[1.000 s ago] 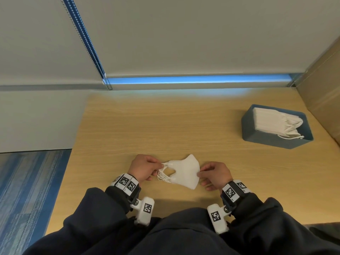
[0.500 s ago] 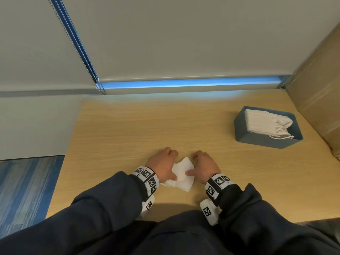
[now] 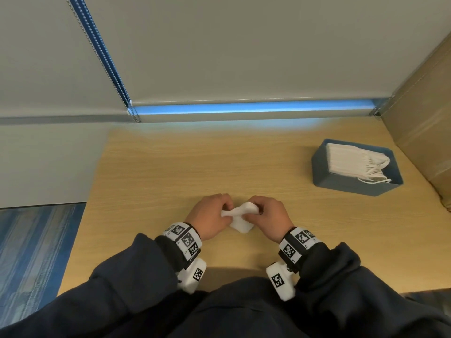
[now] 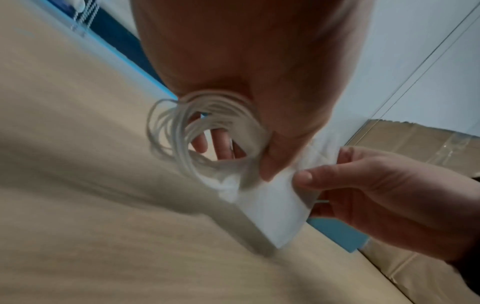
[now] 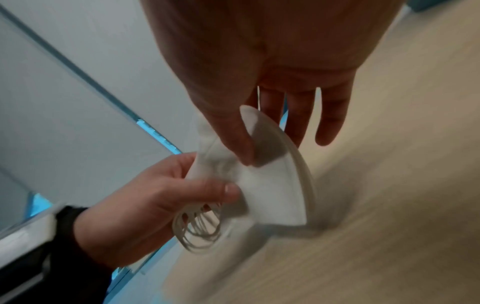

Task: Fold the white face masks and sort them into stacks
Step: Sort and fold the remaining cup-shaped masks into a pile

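Observation:
A small bundle of white face masks (image 3: 240, 224) is held just above the wooden table (image 3: 170, 172), near its front edge. My left hand (image 3: 225, 213) pinches the bundle's left end, where the ear loops (image 4: 202, 131) bunch under the thumb. My right hand (image 3: 251, 213) pinches the right end, thumb on top. The masks (image 5: 267, 195) are bent over between the two hands, and their lower corner points down at the table. In the right wrist view the ear loops (image 5: 197, 228) hang below my left hand (image 5: 155, 201).
A blue open box (image 3: 341, 185) stands at the right rear of the table and holds a stack of white masks (image 3: 349, 162) with loops trailing. A cardboard panel (image 3: 424, 132) rises along the right edge. The wall runs behind the table, and carpet (image 3: 36, 252) lies to the left.
The masks were held spread out between the hands, then pressed down on the table. Now both hands have come closer together and pinch them bent over, slightly lifted.

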The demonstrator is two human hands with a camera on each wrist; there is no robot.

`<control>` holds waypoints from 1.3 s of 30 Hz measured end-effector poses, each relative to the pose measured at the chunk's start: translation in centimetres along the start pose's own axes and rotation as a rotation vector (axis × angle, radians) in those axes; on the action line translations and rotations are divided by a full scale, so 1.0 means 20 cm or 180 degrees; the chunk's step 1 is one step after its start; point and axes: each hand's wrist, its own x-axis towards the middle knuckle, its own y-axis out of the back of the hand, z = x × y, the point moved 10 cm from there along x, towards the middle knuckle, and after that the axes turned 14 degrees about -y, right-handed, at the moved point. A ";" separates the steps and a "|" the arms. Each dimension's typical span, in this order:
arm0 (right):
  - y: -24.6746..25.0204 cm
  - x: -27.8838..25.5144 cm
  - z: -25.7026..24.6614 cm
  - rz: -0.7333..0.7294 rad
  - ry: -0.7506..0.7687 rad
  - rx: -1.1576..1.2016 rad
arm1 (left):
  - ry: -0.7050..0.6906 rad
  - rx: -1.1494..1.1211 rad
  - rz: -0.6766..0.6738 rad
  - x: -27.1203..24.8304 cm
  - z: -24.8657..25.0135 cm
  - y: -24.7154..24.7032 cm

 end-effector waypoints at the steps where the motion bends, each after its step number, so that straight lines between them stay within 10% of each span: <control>1: 0.03 -0.01 -0.04 0.0099 0.0161 0.0059 | -0.0050 -0.0025 0.0161 -0.01 0.01 0.05; 21: 0.12 0.06 -0.08 0.0053 0.0004 0.0114 | 0.0186 -0.0129 0.0607 -0.07 -0.09 0.22; 30: 0.98 -0.24 -0.03 0.0470 -0.0425 0.1213 | -0.0208 -0.1703 0.0478 0.43 0.58 0.29; 39: 1.68 -0.41 0.44 0.1240 -0.0697 0.1923 | -0.0499 -0.1880 -0.0080 1.01 1.37 -0.21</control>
